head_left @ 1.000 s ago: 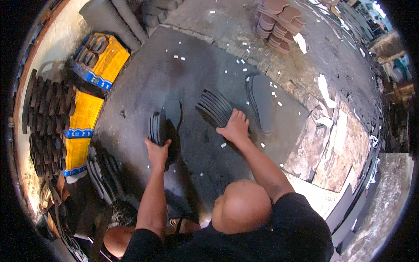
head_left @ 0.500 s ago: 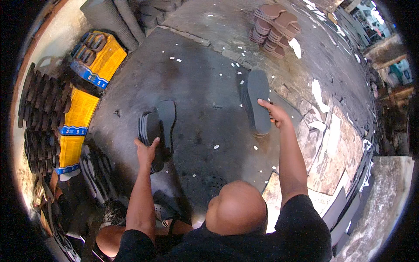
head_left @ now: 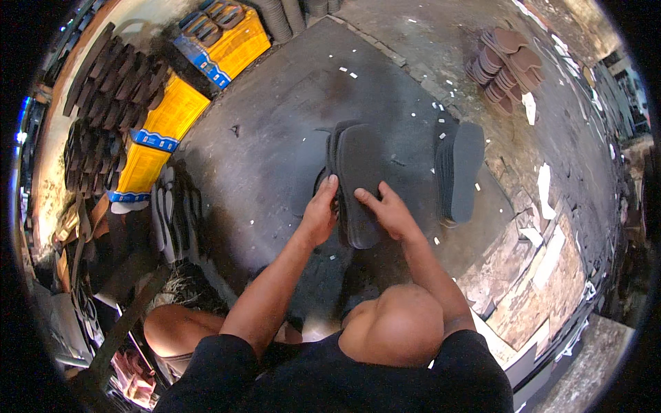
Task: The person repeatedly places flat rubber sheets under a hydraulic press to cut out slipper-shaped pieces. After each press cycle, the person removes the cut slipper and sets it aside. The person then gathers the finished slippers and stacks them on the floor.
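Note:
A small bundle of dark grey shoe soles (head_left: 360, 182) is held up between my two hands above the dark floor mat. My left hand (head_left: 321, 213) wraps the bundle's left edge, thumb on the near side. On the right edge, my right hand (head_left: 391, 210) grips with its thumb lying across the top sole; its other fingers are partly hidden. Further right stands a taller stack of grey soles (head_left: 463, 172), apart from both hands. Partly hidden behind my left hand and the bundle, a dark flat shape lies on the mat.
Brown soles (head_left: 506, 65) are piled at the far right. Yellow and blue boxes (head_left: 237, 48) and stacked dark soles (head_left: 113, 82) line the left wall. More soles (head_left: 175, 213) stand at the near left. White scraps and worn boards (head_left: 523, 275) lie on the right.
My right hand has left the right-hand stack and come to the bundle in my left hand. The bundle has risen and moved toward the middle. The whole view has shifted.

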### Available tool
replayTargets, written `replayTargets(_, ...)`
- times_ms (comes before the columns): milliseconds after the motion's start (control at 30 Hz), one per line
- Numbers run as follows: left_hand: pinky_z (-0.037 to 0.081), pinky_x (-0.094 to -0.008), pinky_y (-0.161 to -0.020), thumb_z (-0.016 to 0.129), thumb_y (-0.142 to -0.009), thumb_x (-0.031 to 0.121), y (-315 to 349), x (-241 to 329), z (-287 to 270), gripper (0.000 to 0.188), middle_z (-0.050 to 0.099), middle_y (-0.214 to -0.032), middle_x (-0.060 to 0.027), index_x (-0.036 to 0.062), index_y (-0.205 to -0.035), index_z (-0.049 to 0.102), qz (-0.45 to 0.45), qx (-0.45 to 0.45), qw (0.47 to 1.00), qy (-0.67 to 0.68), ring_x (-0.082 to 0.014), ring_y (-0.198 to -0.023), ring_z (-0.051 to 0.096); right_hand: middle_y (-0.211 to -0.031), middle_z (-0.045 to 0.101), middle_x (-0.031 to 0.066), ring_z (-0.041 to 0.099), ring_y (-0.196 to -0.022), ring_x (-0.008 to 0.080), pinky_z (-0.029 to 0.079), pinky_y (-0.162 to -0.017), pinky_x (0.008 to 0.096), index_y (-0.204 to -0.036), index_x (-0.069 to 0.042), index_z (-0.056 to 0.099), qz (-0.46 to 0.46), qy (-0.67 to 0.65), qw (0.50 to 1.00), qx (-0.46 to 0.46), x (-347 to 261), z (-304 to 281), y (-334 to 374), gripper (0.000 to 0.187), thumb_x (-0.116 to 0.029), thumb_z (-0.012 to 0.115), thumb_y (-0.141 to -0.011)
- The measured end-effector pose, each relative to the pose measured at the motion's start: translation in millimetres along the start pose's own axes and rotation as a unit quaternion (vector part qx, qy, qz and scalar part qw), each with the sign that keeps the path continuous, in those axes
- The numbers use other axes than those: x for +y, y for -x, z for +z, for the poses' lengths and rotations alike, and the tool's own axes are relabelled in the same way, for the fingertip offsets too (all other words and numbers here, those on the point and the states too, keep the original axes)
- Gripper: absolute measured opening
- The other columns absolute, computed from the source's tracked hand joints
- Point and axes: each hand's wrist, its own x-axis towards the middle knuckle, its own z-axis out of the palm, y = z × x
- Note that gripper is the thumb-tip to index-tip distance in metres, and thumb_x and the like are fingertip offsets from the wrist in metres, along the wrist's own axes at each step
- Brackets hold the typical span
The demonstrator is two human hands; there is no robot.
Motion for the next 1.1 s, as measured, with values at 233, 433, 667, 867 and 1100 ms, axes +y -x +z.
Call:
replayTargets(233, 0.051, -0.0312, -0.094, 0.074, -0.099, 0.022, 8.1, 5.2, 7.2, 0.049, 0.067, -0.126, -0.0017, 0.0085, -0.141, 0.054, 0.049, 0.055, 0.988, -0.136, -0.0137, -0.115, 0.062, -0.128, 0.065, 0.0182, 0.067, -0.111, 0.0280, 0.056, -0.095, 0.0405, -0.140, 0.006, 0.047, -0.004, -0.191, 0.982, 0.002, 15.3, -13.8, -1.1, 0.067, -0.035, 0.077, -0.095)
replayTargets(433, 0.049, -0.0404, -0.093, 0.083, -0.090, 0.030, -4.0, -2.9, -11.0, 0.070, 0.065, -0.127, -0.0120, -0.0002, -0.143, 0.048, 0.120, 0.083, 0.977, -0.158, -0.0230, -0.117, 0.061, -0.137, 0.061, 0.0175, 0.060, -0.124, 0.0283, 0.050, -0.105, 0.0428, -0.144, 0.003, 0.045, -0.055, -0.244, 0.966, 0.060, 13.9, -13.7, 3.9, 0.064, -0.030, 0.075, -0.097)
replayTargets(667, 0.045, -0.0445, -0.098, 0.082, -0.090, 0.035, 6.1, 8.9, -2.4, 0.079, 0.060, -0.136, -0.0158, -0.0053, -0.147, 0.044, 0.077, 0.103, 0.972, -0.199, -0.0259, -0.126, 0.055, -0.139, 0.060, 0.0139, 0.057, -0.127, 0.0253, 0.045, -0.110, 0.0397, -0.144, 0.004, 0.046, -0.003, -0.211, 0.977, 0.023, 5.4, -24.4, -2.5, 0.058, -0.026, 0.070, -0.101)
replayTargets(867, 0.041, -0.0410, -0.101, 0.062, -0.102, 0.051, 12.8, 10.1, 12.8, 0.070, 0.061, -0.137, -0.0115, -0.0047, -0.142, 0.051, 0.051, 0.153, 0.974, -0.159, -0.0205, -0.124, 0.052, -0.138, 0.058, 0.0157, 0.059, -0.125, 0.0273, 0.047, -0.108, 0.0413, -0.146, 0.004, 0.043, -0.014, -0.182, 0.983, 0.013, 1.3, -11.5, -2.3, 0.064, -0.024, 0.073, -0.097)
replayTargets(1100, 0.051, -0.0417, -0.096, 0.052, -0.106, 0.045, -14.1, -0.5, -43.6, 0.053, 0.068, -0.123, -0.0116, -0.0002, -0.133, 0.061, 0.053, 0.162, 0.985, 0.013, -0.0260, -0.106, 0.065, -0.127, 0.066, 0.0119, 0.062, -0.120, 0.0288, 0.050, -0.104, 0.0432, -0.138, 0.000, 0.054, 0.042, -0.306, 0.951, -0.017, 6.3, -31.5, 9.0, 0.052, -0.019, 0.068, -0.092)
